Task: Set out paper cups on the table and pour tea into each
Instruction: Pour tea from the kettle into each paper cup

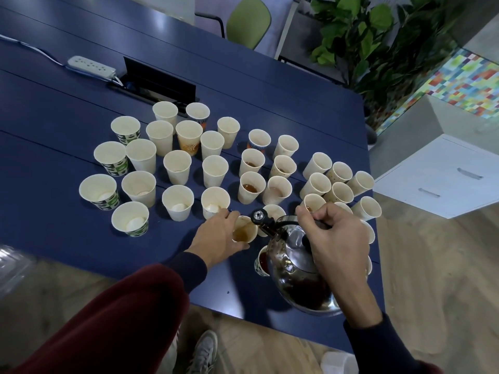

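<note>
A: Why is the steel kettle tilted like this?

B: The right hand has its fingers curled round the black handle, so the spout leans over the paper cup.

A: And the left hand?

B: Its fingers wrap this cup, I think to keep it steady on the desk. It is pale, with brown tea inside. Beyond the fingers, a few cups with tea; the cups to the left look empty.

We note dark blue counter: many upright paper cups, white power strip, open cable hatch.
</note>
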Motion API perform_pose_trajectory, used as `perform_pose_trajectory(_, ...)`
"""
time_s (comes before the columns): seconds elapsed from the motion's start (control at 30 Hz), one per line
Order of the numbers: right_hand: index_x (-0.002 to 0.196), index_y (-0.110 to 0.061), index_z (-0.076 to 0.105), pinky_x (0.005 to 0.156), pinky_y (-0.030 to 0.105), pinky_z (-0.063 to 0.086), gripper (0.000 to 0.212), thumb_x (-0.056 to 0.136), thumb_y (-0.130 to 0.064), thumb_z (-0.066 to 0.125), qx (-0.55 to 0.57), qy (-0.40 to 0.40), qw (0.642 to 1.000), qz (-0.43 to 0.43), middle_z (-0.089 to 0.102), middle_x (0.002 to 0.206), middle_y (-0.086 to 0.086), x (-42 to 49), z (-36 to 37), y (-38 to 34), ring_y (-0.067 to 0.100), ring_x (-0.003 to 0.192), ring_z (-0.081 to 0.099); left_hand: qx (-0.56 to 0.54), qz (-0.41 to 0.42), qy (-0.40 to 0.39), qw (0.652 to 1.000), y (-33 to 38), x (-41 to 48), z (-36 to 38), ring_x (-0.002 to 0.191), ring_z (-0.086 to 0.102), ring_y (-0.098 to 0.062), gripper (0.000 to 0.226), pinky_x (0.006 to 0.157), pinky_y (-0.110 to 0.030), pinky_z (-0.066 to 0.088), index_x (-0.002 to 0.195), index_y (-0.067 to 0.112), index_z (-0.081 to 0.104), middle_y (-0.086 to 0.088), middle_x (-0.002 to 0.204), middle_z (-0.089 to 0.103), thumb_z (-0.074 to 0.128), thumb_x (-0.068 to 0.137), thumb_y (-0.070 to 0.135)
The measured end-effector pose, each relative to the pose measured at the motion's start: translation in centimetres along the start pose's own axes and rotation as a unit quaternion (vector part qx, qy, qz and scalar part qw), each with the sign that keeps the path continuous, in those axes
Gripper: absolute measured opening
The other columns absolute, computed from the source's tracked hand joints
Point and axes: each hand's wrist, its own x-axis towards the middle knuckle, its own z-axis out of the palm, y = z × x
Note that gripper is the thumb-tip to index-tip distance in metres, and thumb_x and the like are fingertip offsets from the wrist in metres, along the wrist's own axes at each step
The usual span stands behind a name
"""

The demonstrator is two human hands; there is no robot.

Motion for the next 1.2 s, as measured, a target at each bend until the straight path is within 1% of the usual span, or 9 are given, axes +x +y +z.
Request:
perform_pose_trajectory(0.2,0.058,-0.024,0.054,0.060,0.036,0.040,0.037,0.082,-0.045,0.073,-0.012,0.001,1.000,-0.011,0.058,0.054,-0.014,0.0,-0.2,0.1,0.015,0.057,0.053,-0.002,0.006,0.008,1.000,0.0,-0.2,0.1,0.114,0.057,-0.022,0.069,0.091,-0.037,0.052,0.135,0.024,0.048,0.000,0.130,0.054,0.077,0.079,0.053)
perform_pose_trajectory(0.37,0.059,-0.024,0.056,0.066,0.042,0.050,0.036,0.081,-0.046,0.073,-0.007,-0.002,1.000,-0.011,0.062,0.056,-0.009,0.3,-0.1,0.2,0.019,0.061,0.060,0.009,0.008,0.011,1.000,0.0,-0.2,0.0,0.112,0.058,-0.022,0.068,0.089,-0.036,0.051,0.132,0.024,0.048,0.000,0.129,0.055,0.076,0.079,0.055)
perform_pose_trajectory(0.47,0.061,-0.023,0.057,0.069,0.044,0.052,0.035,0.081,-0.046,0.073,-0.008,-0.004,1.000,-0.018,0.063,0.057,-0.008,0.5,-0.3,0.2,0.020,0.063,0.062,0.011,0.010,0.012,1.000,0.0,-0.2,0.1,0.110,0.057,-0.021,0.067,0.087,-0.034,0.050,0.132,0.024,0.049,0.001,0.128,0.055,0.076,0.079,0.055)
perform_pose_trajectory(0.67,0.058,-0.022,0.055,0.063,0.040,0.049,0.038,0.082,-0.043,0.075,0.003,-0.011,1.000,-0.018,0.059,0.053,-0.011,0.7,-0.6,0.1,0.019,0.057,0.056,0.009,0.009,0.014,1.000,-0.1,-0.2,0.3,0.110,0.058,-0.021,0.067,0.087,-0.037,0.053,0.131,0.024,0.050,0.001,0.127,0.055,0.076,0.078,0.056)
perform_pose_trajectory(0.87,0.057,-0.014,0.052,0.060,0.034,0.041,0.042,0.087,-0.035,0.074,0.089,-0.009,0.996,0.004,0.048,0.048,-0.008,0.5,-1.2,0.6,0.010,0.050,0.043,0.016,0.009,0.018,1.000,-0.3,-0.6,0.2,0.106,0.059,-0.022,0.068,0.084,-0.038,0.052,0.129,0.024,0.050,0.003,0.121,0.055,0.074,0.076,0.061)
perform_pose_trajectory(1.0,0.056,-0.013,0.047,0.062,0.035,0.040,0.046,0.091,-0.032,0.070,0.164,0.003,0.986,0.017,0.045,0.051,-0.006,1.0,-1.3,0.3,0.013,0.054,0.042,0.032,0.006,0.062,0.998,-0.5,-0.9,-0.7,0.102,0.062,-0.023,0.069,0.078,-0.042,0.054,0.132,0.023,0.052,0.004,0.116,0.058,0.056,0.080,0.067)
perform_pose_trajectory(1.07,0.056,-0.016,0.046,0.061,0.035,0.039,0.045,0.090,-0.036,0.068,0.174,0.005,0.985,0.011,0.043,0.051,-0.007,1.5,-1.2,-0.2,0.013,0.055,0.040,0.026,0.016,0.103,0.994,-1.0,-0.7,-1.3,0.096,0.063,-0.026,0.060,0.075,-0.041,0.054,0.128,0.017,0.058,-0.001,0.112,0.061,0.053,0.083,0.057)
perform_pose_trajectory(1.13,0.056,-0.019,0.049,0.061,0.036,0.041,0.042,0.087,-0.042,0.066,0.165,0.003,0.986,-0.001,0.044,0.051,-0.008,2.0,-1.0,-0.8,0.014,0.054,0.041,0.039,0.011,0.127,0.991,-1.9,0.1,-2.1,0.098,0.061,-0.030,0.045,0.075,-0.040,0.051,0.122,0.011,0.061,-0.008,0.112,0.061,0.063,0.085,0.037)
perform_pose_trajectory(1.2,0.056,-0.021,0.052,0.062,0.036,0.043,0.039,0.084,-0.044,0.066,0.156,0.001,0.988,-0.014,0.047,0.051,-0.008,2.7,-0.5,-1.6,0.013,0.054,0.043,0.081,-0.001,0.124,0.989,-2.9,1.2,-3.1,0.103,0.058,-0.031,0.046,0.079,-0.042,0.049,0.123,0.010,0.060,-0.010,0.115,0.059,0.070,0.084,0.031)
